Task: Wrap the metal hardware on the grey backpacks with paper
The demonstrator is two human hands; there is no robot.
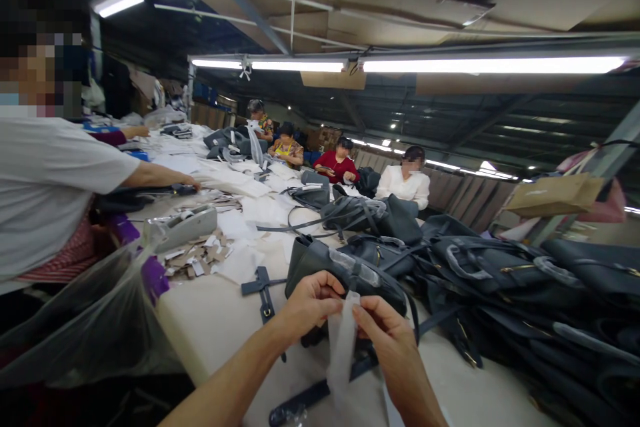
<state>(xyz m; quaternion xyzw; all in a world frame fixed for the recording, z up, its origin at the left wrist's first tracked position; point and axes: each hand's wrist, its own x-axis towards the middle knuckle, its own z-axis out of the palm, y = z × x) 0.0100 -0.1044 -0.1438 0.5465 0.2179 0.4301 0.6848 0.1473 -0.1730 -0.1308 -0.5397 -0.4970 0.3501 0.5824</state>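
Observation:
Pinched between my two hands is a strip of translucent white wrapping (343, 353), hanging down over the table. My left hand (315, 300) closes its fingertips on the strip's left side. From the right, my right hand (383, 323) pinches the strip near its top. Just behind them lies a dark handbag (310, 260), its handle partly covered in clear plastic wrap (367, 273). A dark strap piece with a buckle (263, 290) rests left of the bag. Below my hands a dark strap (300, 403) crosses the table, partly hidden by the wrapping.
Dark handbags (480, 267) are heaped to the right. Cardboard scraps (200, 257) and white sheets (237, 230) cover the table's left and far parts. A person in a white shirt (50, 193) reaches in from the left; several people sit farther back. A plastic bag (115, 320) hangs at the left edge.

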